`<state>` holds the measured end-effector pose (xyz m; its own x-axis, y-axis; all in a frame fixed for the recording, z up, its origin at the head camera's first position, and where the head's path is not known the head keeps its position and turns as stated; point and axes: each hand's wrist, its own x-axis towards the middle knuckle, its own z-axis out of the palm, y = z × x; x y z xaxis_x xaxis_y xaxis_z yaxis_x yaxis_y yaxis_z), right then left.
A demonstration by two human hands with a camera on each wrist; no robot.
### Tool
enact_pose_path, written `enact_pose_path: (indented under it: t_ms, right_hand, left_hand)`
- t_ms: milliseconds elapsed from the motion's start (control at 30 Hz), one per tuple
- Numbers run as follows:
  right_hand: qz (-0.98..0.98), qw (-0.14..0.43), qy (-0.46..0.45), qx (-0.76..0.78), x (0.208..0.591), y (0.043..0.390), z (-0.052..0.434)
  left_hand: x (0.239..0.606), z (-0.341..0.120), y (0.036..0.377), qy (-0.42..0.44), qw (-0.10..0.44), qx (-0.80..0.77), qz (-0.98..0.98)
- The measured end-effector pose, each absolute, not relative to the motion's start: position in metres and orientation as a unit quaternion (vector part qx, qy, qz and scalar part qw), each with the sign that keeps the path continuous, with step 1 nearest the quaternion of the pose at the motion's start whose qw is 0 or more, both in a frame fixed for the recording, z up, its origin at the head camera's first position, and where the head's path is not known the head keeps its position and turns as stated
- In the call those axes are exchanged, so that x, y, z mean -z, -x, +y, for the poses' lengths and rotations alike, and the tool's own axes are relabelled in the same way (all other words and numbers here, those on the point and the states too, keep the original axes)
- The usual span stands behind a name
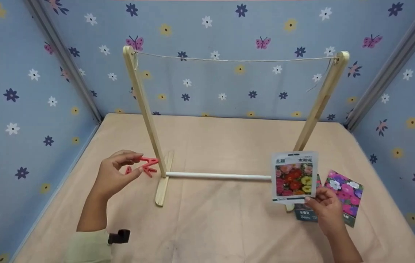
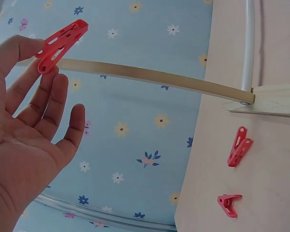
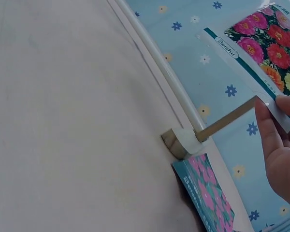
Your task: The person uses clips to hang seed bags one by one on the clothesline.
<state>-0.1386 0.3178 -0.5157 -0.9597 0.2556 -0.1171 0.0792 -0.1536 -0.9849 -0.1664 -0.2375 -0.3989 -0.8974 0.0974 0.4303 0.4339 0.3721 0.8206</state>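
- I see blue walls (image 1: 207,84) on three sides, like a little box around the work place.
- The walls have small flowers on them, white, yellow and dark blue ones, and a few pink butterflies (image 1: 262,42) too.
- Grey metal strips (image 1: 63,58) run down the two back corners where the walls meet.
- The table (image 1: 225,226) is covered with a plain tan cloth, and I can see soft fold lines in it.
- The cloth goes right up to the walls at the back and on both sides.
- The light is soft and even, with only faint shadows on the cloth.
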Motion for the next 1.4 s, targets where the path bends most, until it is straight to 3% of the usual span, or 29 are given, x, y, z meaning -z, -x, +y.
enact_pose_path:
  t_ms: [367, 733, 1400]
  right_hand:
    - [-0.683, 0.077, 0.067, -0.723, 0.504, 0.150, 0.286]
    - [-0.680, 0.077, 0.055, -0.727, 0.487, 0.161, 0.257]
    - [-0.660, 0.088, -0.060, -0.744, 0.463, 0.193, 0.212]
  left_hand:
    - [0.390, -0.242, 0.185, 0.145, 0.176, 0.552, -0.802]
    - [0.373, -0.246, 0.200, 0.202, 0.204, 0.597, -0.749]
    - [0.302, -0.249, 0.222, 0.238, 0.239, 0.688, -0.642]
